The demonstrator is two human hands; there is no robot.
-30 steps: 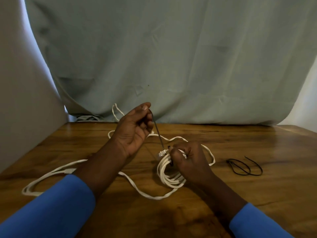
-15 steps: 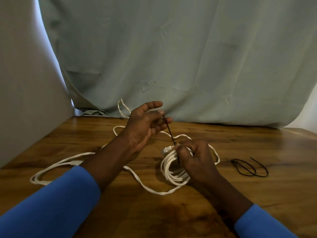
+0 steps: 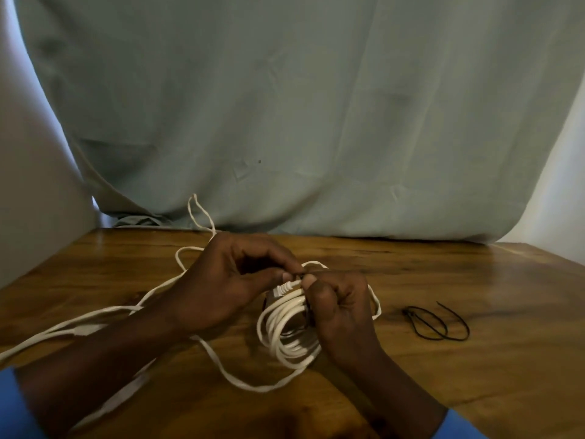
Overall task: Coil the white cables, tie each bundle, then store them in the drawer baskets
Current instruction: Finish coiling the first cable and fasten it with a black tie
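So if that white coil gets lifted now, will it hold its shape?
Probably not: the coil looks soft, its loops held only by the right hand. Loose cable trailing across the table would likely drag and tug loops free.

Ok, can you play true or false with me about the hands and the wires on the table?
1. The right hand holds a white coil. True.
2. Black ties lie on the table, right of the hands. True.
3. The left hand rests flat on the table. False: it pinches at the coil's top, meeting the right hand.
4. All the white cable is coiled. False: loose cable trails left.
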